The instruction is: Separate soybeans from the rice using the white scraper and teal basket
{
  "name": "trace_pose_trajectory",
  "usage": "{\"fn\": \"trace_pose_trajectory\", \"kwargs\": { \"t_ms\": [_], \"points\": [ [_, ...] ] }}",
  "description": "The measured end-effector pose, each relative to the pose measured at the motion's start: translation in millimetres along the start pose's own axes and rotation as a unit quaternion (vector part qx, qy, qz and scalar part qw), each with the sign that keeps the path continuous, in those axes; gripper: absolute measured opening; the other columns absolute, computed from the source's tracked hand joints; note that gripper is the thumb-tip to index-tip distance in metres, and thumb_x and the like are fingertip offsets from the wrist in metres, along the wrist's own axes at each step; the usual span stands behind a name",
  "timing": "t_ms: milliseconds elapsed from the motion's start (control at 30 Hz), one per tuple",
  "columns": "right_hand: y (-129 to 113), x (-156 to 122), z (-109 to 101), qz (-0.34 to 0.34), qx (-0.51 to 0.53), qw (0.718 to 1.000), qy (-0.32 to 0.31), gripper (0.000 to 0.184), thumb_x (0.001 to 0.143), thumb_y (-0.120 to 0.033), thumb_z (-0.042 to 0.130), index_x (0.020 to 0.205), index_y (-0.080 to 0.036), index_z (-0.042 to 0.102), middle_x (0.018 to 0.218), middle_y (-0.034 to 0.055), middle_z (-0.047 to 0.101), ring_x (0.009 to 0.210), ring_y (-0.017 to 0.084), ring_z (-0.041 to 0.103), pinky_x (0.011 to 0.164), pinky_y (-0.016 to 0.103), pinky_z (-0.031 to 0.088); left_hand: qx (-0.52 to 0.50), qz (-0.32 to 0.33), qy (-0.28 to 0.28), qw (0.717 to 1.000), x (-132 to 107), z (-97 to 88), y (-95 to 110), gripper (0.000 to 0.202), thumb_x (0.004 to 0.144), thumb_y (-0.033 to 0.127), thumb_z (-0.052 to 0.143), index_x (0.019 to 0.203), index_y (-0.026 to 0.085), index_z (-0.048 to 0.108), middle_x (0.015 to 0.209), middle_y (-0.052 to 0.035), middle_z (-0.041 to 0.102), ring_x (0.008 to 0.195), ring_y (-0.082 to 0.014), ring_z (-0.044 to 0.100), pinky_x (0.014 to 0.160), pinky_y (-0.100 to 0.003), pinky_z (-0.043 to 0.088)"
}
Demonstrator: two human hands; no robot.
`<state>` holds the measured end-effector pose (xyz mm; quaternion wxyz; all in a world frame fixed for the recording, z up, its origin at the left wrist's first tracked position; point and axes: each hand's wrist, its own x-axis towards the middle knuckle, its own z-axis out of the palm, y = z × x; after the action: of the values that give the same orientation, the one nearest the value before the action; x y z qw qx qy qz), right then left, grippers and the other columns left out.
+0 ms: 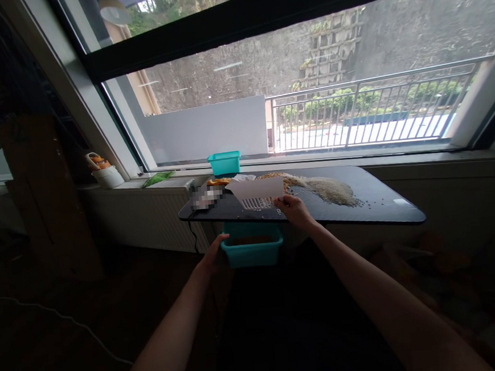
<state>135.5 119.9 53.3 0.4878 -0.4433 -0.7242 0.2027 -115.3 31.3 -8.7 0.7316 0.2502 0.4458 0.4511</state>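
Note:
My left hand [216, 249] grips the left rim of a teal plastic bin [253, 256], held just below the front edge of the black table [381, 203]. Something brownish lies inside the bin, too dark to make out. In my right hand [291, 208], thumb and fingers pinch the right side of a white sheet [258, 189] with slots along its lower part, tilted over the table's front edge. Behind and right of the sheet lie a heap of pale rice-like grains [331, 190] and a strip of brown kernels [290, 181].
A second teal bin [225, 164] stands at the table's back by the window. Left on the table are an orange item [219, 182] and a blurred patch. A white bucket [107, 177] and a green leafy thing [159, 178] sit on the sill. A cardboard box [47, 201] stands left.

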Motion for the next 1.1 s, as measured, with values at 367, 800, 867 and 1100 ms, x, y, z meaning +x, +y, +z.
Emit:
{"fn": "trace_pose_trajectory", "kwargs": {
  "t_ms": [367,800,867,1100],
  "points": [
    [-9.6,10.0,30.5,-0.028,0.008,0.997,-0.075,0.034,0.071,-0.048,0.049,0.054,-0.019,0.044,0.051,-0.0043,0.037,0.052,0.009,0.033,0.049,0.022,0.025,0.02,-0.035,-0.021,0.999,-17.8,-15.8,25.5,0.051,0.072,0.044,0.054,0.116,0.018,0.053,0.09,-0.0081,0.065,0.083,-0.0266,0.062,0.073,-0.039,0.048],
    [-33.0,15.9,51.2,-0.045,0.013,0.992,-0.117,0.034,0.073,-0.046,0.047,0.054,-0.018,0.045,0.05,-0.0043,0.036,0.05,0.009,0.032,0.047,0.022,0.023,0.017,-0.032,0.005,0.999,-23.3,-32.0,35.8,0.053,0.069,0.042,0.057,0.116,0.016,0.053,0.09,-0.0089,0.065,0.082,-0.0266,0.063,0.072,-0.035,0.047],
    [-32.5,14.4,35.4,-0.048,0.015,0.993,-0.103,0.034,0.072,-0.047,0.048,0.055,-0.018,0.046,0.051,-0.004,0.038,0.051,0.009,0.033,0.048,0.022,0.024,0.023,-0.031,0.018,0.999,-22.4,-32.7,35.4,0.054,0.069,0.043,0.057,0.116,0.016,0.052,0.089,-0.0088,0.065,0.08,-0.0264,0.063,0.072,-0.036,0.047],
    [-11.8,-11.7,-32.6,-0.002,-0.009,1.0,0.002,0.039,0.071,-0.053,0.049,0.053,-0.018,0.046,0.048,-0.0037,0.039,0.049,0.009,0.032,0.047,0.023,0.026,0.016,-0.063,-0.042,0.997,-13.4,4.0,16.2,0.051,0.07,0.045,0.055,0.113,0.017,0.052,0.089,-0.0082,0.064,0.077,-0.0238,0.062,0.071,-0.036,0.047]
  ]
}}
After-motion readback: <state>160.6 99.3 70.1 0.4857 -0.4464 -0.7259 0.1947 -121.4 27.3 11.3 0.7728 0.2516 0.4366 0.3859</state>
